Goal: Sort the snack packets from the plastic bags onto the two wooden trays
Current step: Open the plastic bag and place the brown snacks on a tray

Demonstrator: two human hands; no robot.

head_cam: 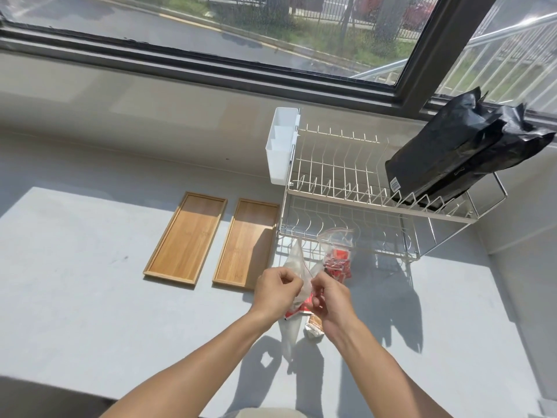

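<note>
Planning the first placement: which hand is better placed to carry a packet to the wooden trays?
Probably the left hand: it is nearer the wooden trays, while the right hand can hold the plastic bag.

1. Two trays, left tray [184,238] beside right tray [246,243], on the counter [75,282].
2. Dish rack [376,206] right of them; a bag [458,155] on its upper tier.
3. Packet bag [339,254] before the rack.

A domestic kitchen counter is indicated. A two-tier wire dish rack [373,194] with a clipped-on white cutlery holder [280,146] is set on a pale worktop [90,297] beneath a wide dark-framed window [241,34], through which a road, grass and railings are seen.
</note>
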